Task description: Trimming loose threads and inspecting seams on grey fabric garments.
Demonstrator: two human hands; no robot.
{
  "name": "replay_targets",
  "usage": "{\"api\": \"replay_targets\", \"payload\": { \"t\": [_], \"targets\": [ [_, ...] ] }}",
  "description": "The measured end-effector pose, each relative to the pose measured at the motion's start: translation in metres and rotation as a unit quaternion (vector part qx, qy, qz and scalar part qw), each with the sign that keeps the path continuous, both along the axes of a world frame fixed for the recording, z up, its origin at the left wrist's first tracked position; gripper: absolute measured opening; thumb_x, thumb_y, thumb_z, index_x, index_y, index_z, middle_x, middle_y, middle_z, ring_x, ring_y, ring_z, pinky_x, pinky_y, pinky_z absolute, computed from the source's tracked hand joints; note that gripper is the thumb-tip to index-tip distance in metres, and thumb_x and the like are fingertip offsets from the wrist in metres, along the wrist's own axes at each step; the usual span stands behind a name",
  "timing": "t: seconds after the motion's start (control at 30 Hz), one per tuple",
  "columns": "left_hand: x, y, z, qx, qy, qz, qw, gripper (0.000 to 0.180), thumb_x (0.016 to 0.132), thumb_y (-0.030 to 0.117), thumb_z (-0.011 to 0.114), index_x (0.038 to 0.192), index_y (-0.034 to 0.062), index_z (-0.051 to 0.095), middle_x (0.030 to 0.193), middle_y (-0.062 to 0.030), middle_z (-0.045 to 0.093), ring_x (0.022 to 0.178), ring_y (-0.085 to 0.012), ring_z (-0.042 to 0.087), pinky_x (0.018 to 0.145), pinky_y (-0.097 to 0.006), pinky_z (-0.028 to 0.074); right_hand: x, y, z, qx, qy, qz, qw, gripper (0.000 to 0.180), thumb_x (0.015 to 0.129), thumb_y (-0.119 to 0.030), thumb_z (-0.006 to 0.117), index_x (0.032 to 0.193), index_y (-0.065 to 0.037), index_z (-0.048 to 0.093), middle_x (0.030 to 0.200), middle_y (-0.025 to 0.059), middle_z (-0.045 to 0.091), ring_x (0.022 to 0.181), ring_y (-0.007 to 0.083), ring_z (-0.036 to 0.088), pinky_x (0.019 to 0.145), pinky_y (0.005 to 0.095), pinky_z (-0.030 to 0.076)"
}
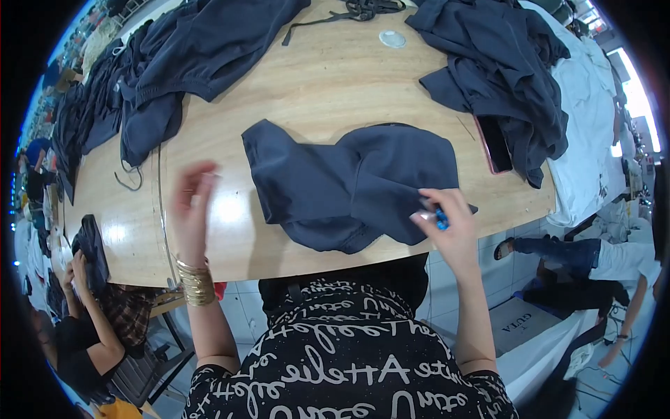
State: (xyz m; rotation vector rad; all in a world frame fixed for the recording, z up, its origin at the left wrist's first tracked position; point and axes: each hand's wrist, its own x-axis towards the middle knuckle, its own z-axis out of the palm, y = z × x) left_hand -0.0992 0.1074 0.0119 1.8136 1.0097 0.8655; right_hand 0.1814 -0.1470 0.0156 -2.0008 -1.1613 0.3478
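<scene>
A dark navy garment, like a pair of shorts or trousers folded over, lies on the wooden table in front of me. My right hand rests at its right side, fingers closed round small blue thread snips that the hand mostly hides. To the left of the cloth, my left hand is lifted over the table and touches no fabric. Motion smears its fingers, so whether they pinch anything does not show. Gold bangles circle that wrist.
Heaps of similar dark garments lie at the far left and far right. A phone sits beside the right heap. Dark cords and a clear round disc are at the back. Another person works at left.
</scene>
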Motion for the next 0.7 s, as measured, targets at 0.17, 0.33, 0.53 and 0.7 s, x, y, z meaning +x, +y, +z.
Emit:
{"api": "replay_targets", "payload": {
  "t": [0.17,0.33,0.53,0.7],
  "targets": [
    [0.055,-0.060,-0.012,0.180,0.115,-0.135,0.967,0.033,0.073,0.006,0.067,0.105,0.0070,0.060,0.111,-0.0067,0.057,0.099,-0.0209,0.053,0.085,-0.030,0.041,-0.022,0.001,-0.030,-0.019,-0.127,0.060,0.990,0.054,0.061,-0.015,0.078,0.111,-0.012,0.057,0.102,0.0050,0.049,0.080,0.0221,0.058,0.061,0.0314,0.051],
    [0.092,-0.062,-0.003,0.219,0.039,-0.168,0.960,0.027,0.074,0.006,0.066,0.100,0.0089,0.062,0.111,-0.0085,0.056,0.097,-0.0269,0.050,0.085,-0.036,0.039,-0.017,0.012,-0.029,-0.007,-0.170,-0.037,0.985,0.049,0.063,-0.012,0.076,0.109,-0.012,0.057,0.100,0.0046,0.050,0.078,0.0213,0.058,0.058,0.0309,0.050],
    [0.154,-0.037,-0.031,0.303,0.206,-0.157,0.917,0.022,0.084,0.023,0.060,0.092,0.0026,0.063,0.096,-0.0112,0.059,0.088,-0.0225,0.054,0.079,-0.032,0.041,-0.013,0.019,0.009,0.056,0.057,-0.036,0.996,0.012,0.073,0.000,0.065,0.084,-0.004,0.060,0.075,0.0041,0.055,0.070,0.0129,0.056,0.064,0.0206,0.042],
    [0.146,-0.021,0.023,-0.113,0.127,-0.501,0.848,0.031,0.088,0.031,0.057,0.079,0.0015,0.062,0.057,-0.0054,0.055,0.056,-0.0097,0.049,0.055,-0.025,0.041,0.017,-0.007,0.084,0.224,0.279,-0.086,0.930,0.017,0.069,-0.005,0.068,0.082,-0.001,0.057,0.080,0.0043,0.057,0.074,0.0122,0.054,0.072,0.0225,0.042]
  ]
}}
